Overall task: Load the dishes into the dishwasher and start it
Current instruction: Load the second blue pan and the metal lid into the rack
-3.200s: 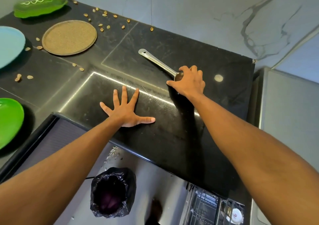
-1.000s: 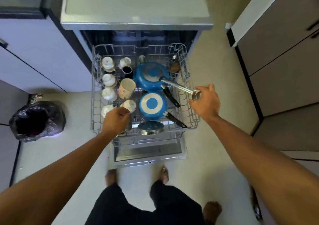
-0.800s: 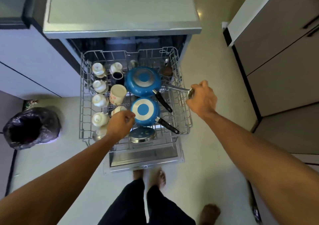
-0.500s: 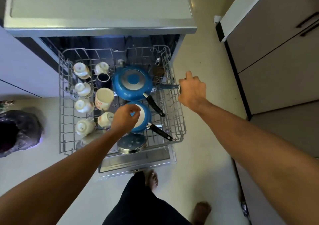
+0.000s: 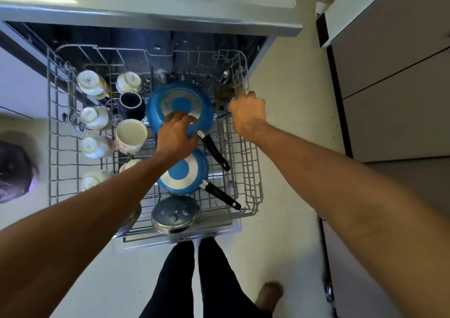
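Upper rack (image 5: pixel 254 171) of the dishwasher (image 5: pixel 146 18) is pulled out and fills the centre of the frame, loaded.

Left hand (image 5: pixel 177 132): centre of frame, on the upper blue pan (image 5: pixel 180 103). That pan lies bottom up at the rack's middle. Fingers rest on its base and the thumb hooks the near rim beside the black handle (image 5: pixel 215 152): I am gripping the rim.

Right hand (image 5: pixel 248 115): at the rack's right side, right of the upper blue pan. Fingers are curled into a fist against the wire. Whatever sits inside the fist is hidden, so I cannot tell whether it clutches something or only the wire.

Lower blue pan (image 5: pixel 182 174): also bottom up, just below the first, partly under my left forearm. Its handle (image 5: pixel 220 194) points to the lower right.

Steel vessel (image 5: pixel 175 214): at the rack's near edge, below the lower pan.

White cups (image 5: pixel 93 120): a column down the rack's left side, tipped over. Dark mug (image 5: pixel 130 103) and cream mug (image 5: pixel 131 132) stand between the cups and the pans.

Open door (image 5: pixel 177 241): juts out under the rack, lower centre.

Black bin bag (image 5: pixel 14 169): on the floor at the left edge. Grey cabinets (image 5: pixel 389 74): right side. My legs (image 5: pixel 185 281) are bottom centre.
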Available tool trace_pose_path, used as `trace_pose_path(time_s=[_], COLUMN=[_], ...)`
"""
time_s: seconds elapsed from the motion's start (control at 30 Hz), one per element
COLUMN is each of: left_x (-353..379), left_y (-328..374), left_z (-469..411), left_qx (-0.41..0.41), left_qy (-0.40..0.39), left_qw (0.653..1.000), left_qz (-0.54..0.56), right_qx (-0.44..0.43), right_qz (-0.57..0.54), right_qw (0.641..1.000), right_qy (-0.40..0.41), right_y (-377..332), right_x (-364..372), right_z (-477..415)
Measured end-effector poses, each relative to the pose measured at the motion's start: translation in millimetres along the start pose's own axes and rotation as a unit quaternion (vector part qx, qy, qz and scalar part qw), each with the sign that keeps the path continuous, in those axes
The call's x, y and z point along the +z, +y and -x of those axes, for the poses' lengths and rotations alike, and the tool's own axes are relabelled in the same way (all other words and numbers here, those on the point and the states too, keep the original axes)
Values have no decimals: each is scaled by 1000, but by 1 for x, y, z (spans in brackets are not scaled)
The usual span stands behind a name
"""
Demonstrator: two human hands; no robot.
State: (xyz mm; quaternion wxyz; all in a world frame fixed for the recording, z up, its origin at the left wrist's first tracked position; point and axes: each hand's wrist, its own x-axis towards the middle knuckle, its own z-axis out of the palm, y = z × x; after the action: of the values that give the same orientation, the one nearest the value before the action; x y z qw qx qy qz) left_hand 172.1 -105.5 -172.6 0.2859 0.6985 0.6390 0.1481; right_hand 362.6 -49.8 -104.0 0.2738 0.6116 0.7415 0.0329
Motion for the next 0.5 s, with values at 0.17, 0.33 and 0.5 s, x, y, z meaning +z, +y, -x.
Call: trace_pose_path(time_s=[0.17,0.33,0.5], left_x=[10,26,34], left_y=[-11,-24,-21], left_z=[-24,-40,-43], left_qx=[-35,-48,-44], left_qy=[-1,-23,-14], left_qw=[999,998,994], left_qz=[-15,-46,-99], right_qx=[-15,-39,-66], right_qz=[-16,-10,46], right_qw=[999,998,996], right_qy=[-39,-57,-33], right_y=[-13,-25,-28], right_x=[19,38,53], right_z=[-39,-65,-75])
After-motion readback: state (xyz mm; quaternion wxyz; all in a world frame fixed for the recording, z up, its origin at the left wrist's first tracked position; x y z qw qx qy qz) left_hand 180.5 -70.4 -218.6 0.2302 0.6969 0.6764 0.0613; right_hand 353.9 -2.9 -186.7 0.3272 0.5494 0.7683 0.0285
